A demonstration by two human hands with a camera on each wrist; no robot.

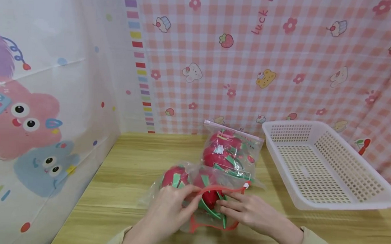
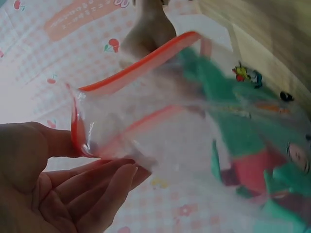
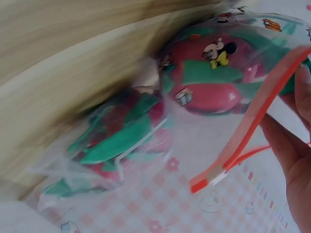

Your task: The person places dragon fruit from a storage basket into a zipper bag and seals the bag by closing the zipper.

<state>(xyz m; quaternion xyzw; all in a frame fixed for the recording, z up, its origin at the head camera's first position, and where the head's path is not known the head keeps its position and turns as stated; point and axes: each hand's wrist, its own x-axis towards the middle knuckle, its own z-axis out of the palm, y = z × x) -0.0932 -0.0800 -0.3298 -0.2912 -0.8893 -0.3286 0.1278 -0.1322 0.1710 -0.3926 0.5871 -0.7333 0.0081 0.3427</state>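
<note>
A clear zip bag (image 1: 177, 180) with a red zip rim (image 1: 212, 190) lies on the wooden table, its mouth towards me. Inside are red fruit-like toys with green leaves (image 1: 210, 199). My left hand (image 1: 190, 200) pinches the left side of the rim and my right hand (image 1: 225, 206) holds the right side, so the mouth stands apart. In the left wrist view my left hand (image 2: 104, 167) pinches the rim's corner (image 2: 77, 138). Only the fingers of my right hand (image 3: 297, 160) show in the right wrist view, along the rim (image 3: 252, 119).
A second zip bag (image 1: 230, 153) of similar red and green toys stands just behind the first. At the right sits a white slotted basket (image 1: 328, 198) with nothing in it. Patterned cloth walls close off the table's back and left.
</note>
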